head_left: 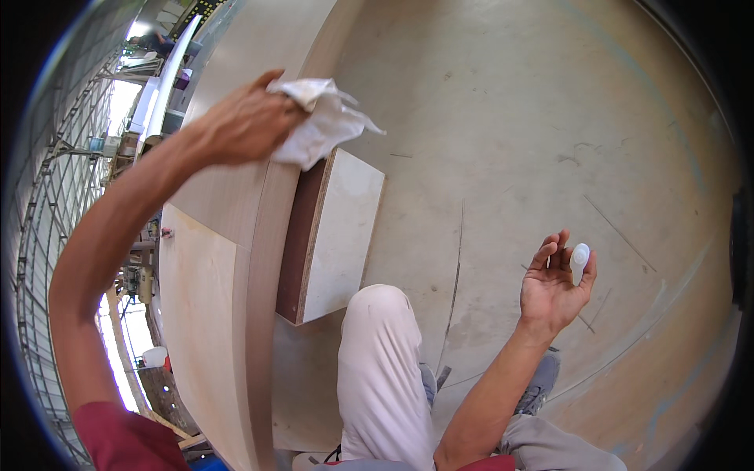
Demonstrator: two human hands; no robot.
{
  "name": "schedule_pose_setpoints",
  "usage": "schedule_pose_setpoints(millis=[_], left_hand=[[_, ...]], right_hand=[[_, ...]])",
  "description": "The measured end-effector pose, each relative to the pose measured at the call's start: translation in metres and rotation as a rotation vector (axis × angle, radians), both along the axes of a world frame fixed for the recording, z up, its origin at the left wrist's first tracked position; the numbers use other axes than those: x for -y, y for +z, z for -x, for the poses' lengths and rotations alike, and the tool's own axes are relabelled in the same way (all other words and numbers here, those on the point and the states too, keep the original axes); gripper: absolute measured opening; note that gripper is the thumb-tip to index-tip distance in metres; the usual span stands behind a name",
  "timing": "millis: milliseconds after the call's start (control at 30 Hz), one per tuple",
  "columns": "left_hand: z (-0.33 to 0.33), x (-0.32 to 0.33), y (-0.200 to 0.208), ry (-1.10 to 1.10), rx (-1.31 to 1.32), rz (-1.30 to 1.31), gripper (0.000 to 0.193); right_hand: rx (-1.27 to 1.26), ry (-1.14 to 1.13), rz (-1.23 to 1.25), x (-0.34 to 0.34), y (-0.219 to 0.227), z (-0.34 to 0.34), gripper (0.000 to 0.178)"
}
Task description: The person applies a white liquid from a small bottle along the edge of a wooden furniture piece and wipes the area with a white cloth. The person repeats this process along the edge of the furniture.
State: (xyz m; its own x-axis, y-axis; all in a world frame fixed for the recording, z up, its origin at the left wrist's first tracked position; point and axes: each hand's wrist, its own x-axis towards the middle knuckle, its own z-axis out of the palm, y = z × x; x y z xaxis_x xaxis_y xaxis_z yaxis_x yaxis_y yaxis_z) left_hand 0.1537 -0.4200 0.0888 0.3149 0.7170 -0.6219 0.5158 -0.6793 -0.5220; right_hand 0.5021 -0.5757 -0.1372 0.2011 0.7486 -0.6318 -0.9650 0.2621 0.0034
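Observation:
My left hand (255, 122) is closed around a crumpled white cloth (322, 129), slightly blurred, near the edge of a long wood-grained panel (259, 196). Below the cloth, a box-like piece (342, 228) with a white face and brown side sticks out from the panel. Out to the right, my right hand (556, 290) has its palm turned up. Between its thumb and fingers it grips a small white bottle (580, 255), seen mostly end-on.
Grey concrete floor (503, 157) with dark lines and scuffs stretches to the right. My bent knee (381, 330) is close to the white-faced box. A paler board (200, 275) lies against the panel's left side. Metal lattice (55, 180) and workshop clutter line the far left.

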Motion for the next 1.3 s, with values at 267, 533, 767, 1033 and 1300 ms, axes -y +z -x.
schedule_pose_setpoints(millis=[267, 533, 767, 1033, 1300], left_hand=[[0.032, -0.075, 0.008, -0.240, 0.152, -0.159, 0.030], [0.041, 0.137, 0.016, -0.063, 0.426, 0.137, 0.027], [0.069, 0.299, 0.044, 0.114, 0.752, -0.168, 0.021], [0.230, 0.323, 0.014, 0.816, 0.953, -0.989, 0.032], [0.294, 0.228, -0.055, 0.533, 1.260, -1.001, 0.034]], right_hand=[[-0.044, -0.040, -0.109, 0.021, 0.006, -0.033, 0.032], [-0.028, -0.047, -0.077, 0.021, -0.006, -0.042, 0.034], [-0.013, 0.217, -0.122, 0.020, -0.006, 0.033, 0.037], [0.151, 0.485, -0.145, 0.033, 0.000, 0.118, 0.039], [0.403, 0.620, -0.250, 0.030, 0.041, 0.178, 0.046]])
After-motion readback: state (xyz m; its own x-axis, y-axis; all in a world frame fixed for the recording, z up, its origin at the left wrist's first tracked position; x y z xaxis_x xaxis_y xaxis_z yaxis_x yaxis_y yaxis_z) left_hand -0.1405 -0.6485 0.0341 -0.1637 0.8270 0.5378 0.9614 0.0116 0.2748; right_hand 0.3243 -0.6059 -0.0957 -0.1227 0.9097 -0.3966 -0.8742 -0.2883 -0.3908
